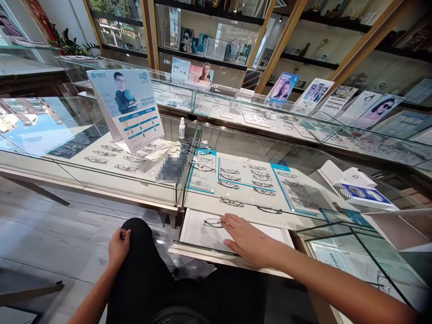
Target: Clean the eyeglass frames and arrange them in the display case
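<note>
Shelving point(229, 63) with pictures and ornaments ran across the back. Glass tabletop point(293, 155) in front, a display case really, with rows of eyewear point(261, 173) under the glass. White-lined drawer point(195, 236) stood open below its front edge, right at the wearer's lap. Big standing sign point(135, 112) on the left part of the tabletop; opened white box point(354, 182) on the right part.

Right hand point(248, 240): over the drawer, palm down, fingers extended and thumb apart, so released, no grasp visible. Fingertips lay at one end of the glasses and hid that end; contact likely, exact touch too small to confirm. Left hand point(118, 247): on the left knee point(137, 231), fingers curled in loosely, nothing seen inside.

Small white bottle point(182, 129) upright on the tabletop behind the sign's right side. Smallest: the thin-framed glasses point(212, 222), lying in the drawer toward its left side.

Step in hand, as judged: placing or adjusting the glasses, or reaching to take them; one frame couldn't settle which. Picking up would call for thumb and fingers pinching the frame, clear of the lenses; leaving them, a straight lift away.
</note>
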A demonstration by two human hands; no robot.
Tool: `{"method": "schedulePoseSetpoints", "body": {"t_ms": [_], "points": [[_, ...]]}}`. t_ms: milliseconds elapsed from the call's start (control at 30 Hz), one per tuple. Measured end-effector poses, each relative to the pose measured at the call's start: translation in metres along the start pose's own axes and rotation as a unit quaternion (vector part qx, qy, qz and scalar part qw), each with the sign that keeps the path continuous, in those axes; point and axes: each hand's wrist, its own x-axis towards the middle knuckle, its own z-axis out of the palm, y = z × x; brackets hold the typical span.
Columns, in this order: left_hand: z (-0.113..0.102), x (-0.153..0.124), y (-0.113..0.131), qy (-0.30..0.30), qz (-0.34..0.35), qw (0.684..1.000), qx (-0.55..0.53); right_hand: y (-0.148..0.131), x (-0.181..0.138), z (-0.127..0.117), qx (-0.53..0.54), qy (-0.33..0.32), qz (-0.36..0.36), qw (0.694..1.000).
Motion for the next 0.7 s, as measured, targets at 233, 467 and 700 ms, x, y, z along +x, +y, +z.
{"method": "schedulePoseSetpoints", "body": {"t_ms": [233, 467, 700], "points": [[-0.001, 0.007, -0.01, 0.002, 0.007, 1.0, 0.019, 0.107, 0.082, 0.052, -0.171, 0.153, 0.139, 0.963], [-0.001, 0.007, -0.003, -0.004, -0.032, 0.999, 0.028, 0.215, 0.154, 0.057, -0.173, 0.315, 0.212, 0.909], [0.004, 0.01, 0.007, -0.018, -0.097, 0.995, 0.004, 0.268, 0.208, 0.03, -0.109, 0.314, 0.28, 0.901]]}}
